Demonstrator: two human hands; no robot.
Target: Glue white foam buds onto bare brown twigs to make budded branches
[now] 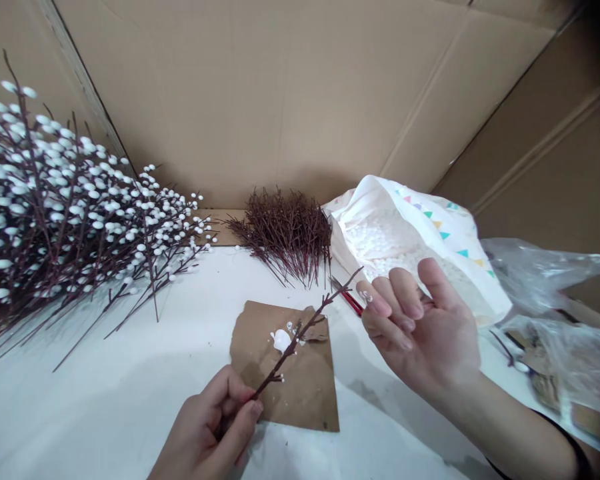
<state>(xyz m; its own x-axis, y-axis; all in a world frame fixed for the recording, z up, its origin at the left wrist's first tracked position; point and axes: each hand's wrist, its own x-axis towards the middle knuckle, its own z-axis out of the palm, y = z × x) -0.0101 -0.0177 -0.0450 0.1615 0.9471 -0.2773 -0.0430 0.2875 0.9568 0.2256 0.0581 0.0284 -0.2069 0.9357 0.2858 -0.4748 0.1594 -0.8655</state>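
Observation:
My left hand point(217, 423) pinches the lower end of a dark brown artificial twig point(300, 340) between thumb and fingertips. The twig slants up to the right, with tiny white dabs on a few side stubs. My right hand point(417, 327) is raised beyond the twig's tip, palm showing and fingers loosely bent apart. White smears mark one of its fingers, and nothing shows in its grasp. Under the twig lies a torn cardboard piece point(307, 400) bearing a blob of white paste point(281, 341).
Finished-looking branches with white buds point(80, 193) pile up at left. Bare brown twigs point(290, 233) lie in a bunch at the back. An open bag point(430, 233) holds white buds. Red-handled scissors point(349, 298) lie before it. Clear plastic point(545, 273) and scraps sit at right.

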